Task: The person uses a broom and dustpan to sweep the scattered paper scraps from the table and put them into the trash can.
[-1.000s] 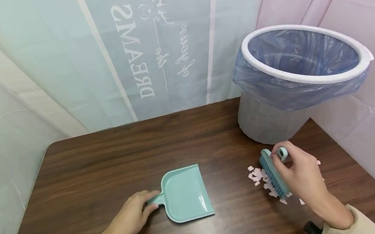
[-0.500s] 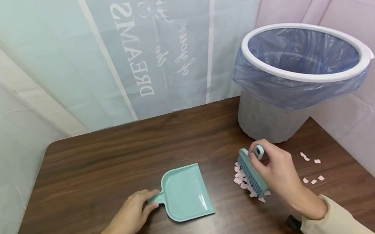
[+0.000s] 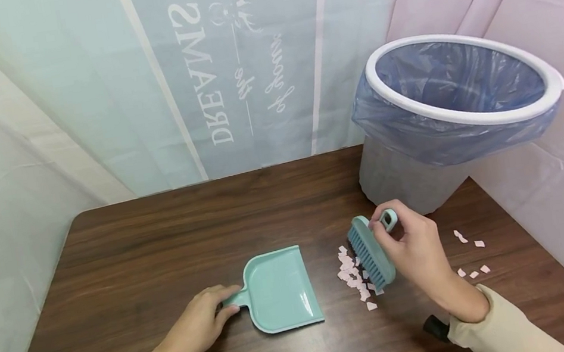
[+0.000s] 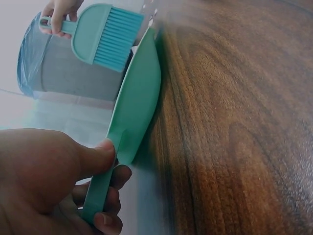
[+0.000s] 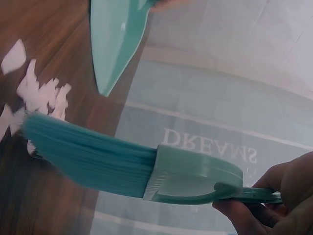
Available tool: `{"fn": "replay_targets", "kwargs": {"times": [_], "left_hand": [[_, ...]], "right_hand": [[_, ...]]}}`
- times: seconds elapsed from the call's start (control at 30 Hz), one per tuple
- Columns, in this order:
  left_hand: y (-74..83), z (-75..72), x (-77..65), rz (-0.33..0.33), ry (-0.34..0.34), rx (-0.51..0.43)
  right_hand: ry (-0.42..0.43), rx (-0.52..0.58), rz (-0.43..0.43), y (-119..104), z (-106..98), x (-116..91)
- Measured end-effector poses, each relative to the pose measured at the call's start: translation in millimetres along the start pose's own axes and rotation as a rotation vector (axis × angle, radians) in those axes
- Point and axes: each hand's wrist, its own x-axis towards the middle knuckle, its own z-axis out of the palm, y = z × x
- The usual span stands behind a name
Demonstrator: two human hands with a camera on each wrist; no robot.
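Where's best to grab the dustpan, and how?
Probably by its narrow handle, pinched from the left, like the left hand does: it sticks out that way, while the dustpan points its wide open edge at the white bits.

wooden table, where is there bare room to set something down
The widest bare patch of table runs along the back, between printed backdrop, dustpan and bin, continuing down the left beside the left hand. A narrower gap separates dustpan and white scraps. The right is crowded with brush, right hand, bin and stray scraps.
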Motion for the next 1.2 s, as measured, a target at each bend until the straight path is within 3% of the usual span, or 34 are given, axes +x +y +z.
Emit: {"fn": "replay_targets", "kwargs": {"times": [0.2, 0.37, 0.6, 0.8, 1.2], "left_hand": [[-0.3, -1.2, 0.5, 0.016, -0.006, -0.007], [-0.8, -2.3, 1.0, 0.023, -0.009, -0.009], [-0.7, -2.2, 0.3, 0.02, -0.011, -0.016], [0.6, -1.2, 0.4, 0.021, -0.005, -0.001], [-0.1, -2.1, 0.9, 0.045, 0.01, 0.01]], "right_hand": [[-0.011, -0.021, -0.022, 9, -4, 1], [-0.051, 0.019, -0.105, 14, -3, 10], [-0.249, 0.164, -0.222, 34, 2, 22], [-0.356, 0.238, -0.283, 48, 3, 19], [-0.586, 0.438, -0.337, 48, -19, 14]]}}
